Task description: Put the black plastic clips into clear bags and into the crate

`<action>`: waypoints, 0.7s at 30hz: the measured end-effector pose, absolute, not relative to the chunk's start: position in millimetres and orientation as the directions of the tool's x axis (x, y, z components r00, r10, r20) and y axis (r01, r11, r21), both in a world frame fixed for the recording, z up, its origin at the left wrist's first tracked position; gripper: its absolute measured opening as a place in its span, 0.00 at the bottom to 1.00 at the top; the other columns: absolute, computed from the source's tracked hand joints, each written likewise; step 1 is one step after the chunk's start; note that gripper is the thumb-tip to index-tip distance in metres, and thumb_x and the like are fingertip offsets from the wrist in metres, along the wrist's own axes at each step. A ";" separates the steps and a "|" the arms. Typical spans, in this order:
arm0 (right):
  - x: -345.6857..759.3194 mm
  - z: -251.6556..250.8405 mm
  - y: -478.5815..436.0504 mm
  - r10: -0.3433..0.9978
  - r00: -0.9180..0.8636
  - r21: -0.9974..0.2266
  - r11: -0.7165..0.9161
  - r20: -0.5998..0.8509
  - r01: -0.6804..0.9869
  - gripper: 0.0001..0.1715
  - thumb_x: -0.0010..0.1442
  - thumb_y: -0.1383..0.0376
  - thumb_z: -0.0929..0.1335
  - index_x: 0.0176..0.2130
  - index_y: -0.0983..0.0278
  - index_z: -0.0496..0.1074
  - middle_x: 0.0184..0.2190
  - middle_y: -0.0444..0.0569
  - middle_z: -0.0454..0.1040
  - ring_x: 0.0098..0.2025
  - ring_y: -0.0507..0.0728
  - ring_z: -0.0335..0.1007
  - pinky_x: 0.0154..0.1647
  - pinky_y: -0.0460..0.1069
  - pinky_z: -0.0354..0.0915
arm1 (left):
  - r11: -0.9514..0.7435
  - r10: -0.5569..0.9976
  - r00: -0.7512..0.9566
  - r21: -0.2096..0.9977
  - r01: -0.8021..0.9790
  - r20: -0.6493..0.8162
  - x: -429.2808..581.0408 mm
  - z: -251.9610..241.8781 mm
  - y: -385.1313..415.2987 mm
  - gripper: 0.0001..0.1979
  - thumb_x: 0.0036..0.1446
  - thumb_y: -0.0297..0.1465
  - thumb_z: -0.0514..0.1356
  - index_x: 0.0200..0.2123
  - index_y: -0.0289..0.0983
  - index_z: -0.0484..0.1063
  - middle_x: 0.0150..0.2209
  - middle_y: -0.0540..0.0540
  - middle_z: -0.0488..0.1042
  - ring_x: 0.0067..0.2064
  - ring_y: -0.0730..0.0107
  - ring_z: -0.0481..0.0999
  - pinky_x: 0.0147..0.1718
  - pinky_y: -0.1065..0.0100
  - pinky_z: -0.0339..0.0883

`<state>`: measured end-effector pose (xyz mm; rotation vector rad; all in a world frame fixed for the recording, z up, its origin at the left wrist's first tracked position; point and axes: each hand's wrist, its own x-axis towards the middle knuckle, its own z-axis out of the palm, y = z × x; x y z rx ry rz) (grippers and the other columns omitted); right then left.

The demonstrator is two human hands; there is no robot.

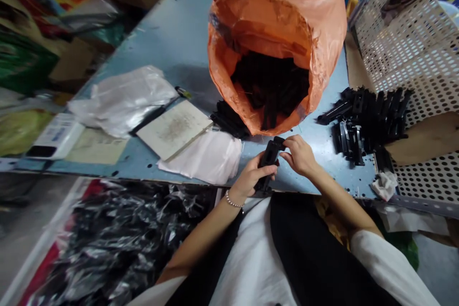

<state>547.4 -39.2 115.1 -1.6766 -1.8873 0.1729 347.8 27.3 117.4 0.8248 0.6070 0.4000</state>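
Black rectangular plastic part held tilted between both hands, touching each. Left hand: fingers wrapped round its lower body. Right hand: fingertips pinching its upper end (silver bead bracelet on left wrist). Orange woven sack just beyond, on blue table.

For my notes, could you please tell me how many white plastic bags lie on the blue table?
2: a crumpled translucent bag left of a square cream board, a flatter white bag below it; more may be hidden.
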 end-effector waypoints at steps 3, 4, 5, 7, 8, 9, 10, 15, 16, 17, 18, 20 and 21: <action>548.0 120.2 -32.1 0.956 -0.030 -0.478 0.173 0.291 0.861 0.22 0.73 0.50 0.57 0.41 0.62 0.69 0.35 0.53 0.70 0.39 0.60 0.66 0.42 0.55 0.65 | 0.632 0.517 0.783 0.771 -0.077 -0.346 352.7 119.6 13.7 0.26 0.48 0.39 0.72 0.48 0.39 0.68 0.35 0.51 0.71 0.28 0.77 0.71 0.25 0.73 0.66; 546.0 121.2 -31.1 0.966 0.021 -0.557 0.131 0.258 0.820 0.24 0.73 0.50 0.55 0.40 0.62 0.68 0.33 0.51 0.69 0.37 0.58 0.66 0.40 0.53 0.65 | 0.625 0.532 0.773 0.776 -0.084 -0.345 355.3 119.1 11.2 0.28 0.48 0.40 0.72 0.49 0.40 0.67 0.34 0.52 0.71 0.27 0.78 0.70 0.24 0.73 0.66; 543.3 122.1 -31.0 0.974 0.080 -0.651 0.079 0.210 0.755 0.25 0.74 0.49 0.53 0.39 0.62 0.67 0.31 0.48 0.68 0.35 0.57 0.66 0.38 0.52 0.65 | 0.618 0.555 0.758 0.780 -0.098 -0.344 357.8 118.3 10.2 0.29 0.48 0.42 0.72 0.49 0.41 0.65 0.34 0.53 0.70 0.27 0.78 0.69 0.24 0.73 0.65; 536.7 123.7 -34.6 0.985 0.142 -0.792 -0.007 0.101 0.610 0.29 0.75 0.49 0.49 0.39 0.61 0.66 0.28 0.45 0.67 0.31 0.54 0.65 0.34 0.49 0.65 | 0.611 0.614 0.704 0.780 -0.136 -0.357 361.4 116.8 12.2 0.30 0.48 0.45 0.72 0.48 0.41 0.64 0.32 0.54 0.70 0.26 0.78 0.69 0.24 0.73 0.65; 532.9 124.1 -38.5 0.990 0.119 -0.811 -0.013 0.071 0.584 0.30 0.75 0.49 0.48 0.39 0.62 0.66 0.28 0.44 0.67 0.30 0.53 0.66 0.34 0.49 0.64 | 0.616 0.637 0.674 0.773 -0.151 -0.375 362.3 116.6 14.6 0.30 0.47 0.46 0.72 0.47 0.41 0.64 0.32 0.55 0.70 0.26 0.78 0.69 0.25 0.73 0.66; 528.8 124.0 -43.5 0.995 0.065 -0.794 0.018 0.072 0.608 0.31 0.74 0.47 0.49 0.40 0.62 0.67 0.29 0.45 0.69 0.31 0.53 0.66 0.34 0.49 0.65 | 0.623 0.654 0.644 0.766 -0.161 -0.397 362.5 117.0 17.3 0.29 0.47 0.47 0.72 0.46 0.41 0.64 0.31 0.55 0.70 0.27 0.78 0.69 0.26 0.73 0.66; 524.3 123.3 -49.6 0.995 -0.011 -0.740 0.082 0.100 0.667 0.31 0.73 0.45 0.51 0.41 0.62 0.68 0.32 0.47 0.71 0.33 0.54 0.67 0.36 0.50 0.65 | 0.628 0.667 0.617 0.760 -0.165 -0.417 362.5 117.9 19.7 0.29 0.47 0.48 0.72 0.44 0.40 0.65 0.31 0.54 0.70 0.27 0.78 0.70 0.26 0.73 0.66; 502.3 112.3 -78.2 0.908 -0.338 -0.345 0.408 0.247 0.845 0.25 0.73 0.50 0.57 0.38 0.62 0.72 0.31 0.50 0.73 0.33 0.57 0.64 0.33 0.52 0.61 | 0.616 0.659 0.617 0.779 -0.116 -0.429 361.9 119.1 19.0 0.27 0.48 0.51 0.70 0.41 0.38 0.67 0.27 0.53 0.71 0.27 0.76 0.71 0.28 0.72 0.66; 499.9 111.4 -80.7 0.905 -0.348 -0.335 0.415 0.242 0.846 0.24 0.74 0.53 0.57 0.36 0.62 0.72 0.30 0.49 0.72 0.32 0.56 0.63 0.32 0.52 0.60 | 0.596 0.667 0.614 0.796 -0.101 -0.422 361.4 115.5 16.9 0.27 0.49 0.51 0.69 0.41 0.38 0.67 0.27 0.53 0.71 0.27 0.74 0.72 0.29 0.71 0.67; 498.6 111.9 -81.3 0.910 -0.353 -0.352 0.410 0.216 0.841 0.24 0.74 0.55 0.56 0.34 0.62 0.71 0.29 0.49 0.72 0.31 0.56 0.63 0.32 0.51 0.60 | 0.565 0.688 0.598 0.821 -0.087 -0.410 360.4 110.1 15.0 0.27 0.50 0.52 0.68 0.42 0.39 0.67 0.27 0.53 0.72 0.28 0.73 0.73 0.31 0.70 0.68; 498.7 113.8 -79.4 0.917 -0.358 -0.390 0.398 0.174 0.830 0.25 0.75 0.55 0.56 0.33 0.62 0.70 0.28 0.48 0.71 0.31 0.55 0.64 0.32 0.50 0.60 | 0.516 0.723 0.569 0.854 -0.069 -0.391 358.8 102.8 13.6 0.27 0.51 0.51 0.67 0.44 0.39 0.67 0.29 0.52 0.73 0.31 0.70 0.75 0.33 0.68 0.70; 502.8 121.0 -66.6 0.927 -0.365 -0.482 0.359 0.085 0.799 0.25 0.75 0.55 0.55 0.34 0.61 0.70 0.28 0.46 0.72 0.31 0.54 0.66 0.33 0.49 0.61 | 0.371 0.808 0.490 0.929 0.010 -0.328 354.9 84.6 13.2 0.26 0.55 0.49 0.65 0.50 0.40 0.66 0.38 0.47 0.76 0.40 0.63 0.78 0.42 0.62 0.72; 506.4 125.1 -54.9 0.936 -0.347 -0.509 0.328 0.060 0.796 0.25 0.75 0.54 0.55 0.35 0.61 0.70 0.30 0.47 0.73 0.32 0.54 0.68 0.35 0.48 0.62 | 0.274 0.846 0.452 0.958 0.087 -0.283 353.1 74.7 14.0 0.25 0.58 0.47 0.63 0.54 0.40 0.66 0.44 0.44 0.77 0.47 0.59 0.78 0.48 0.58 0.71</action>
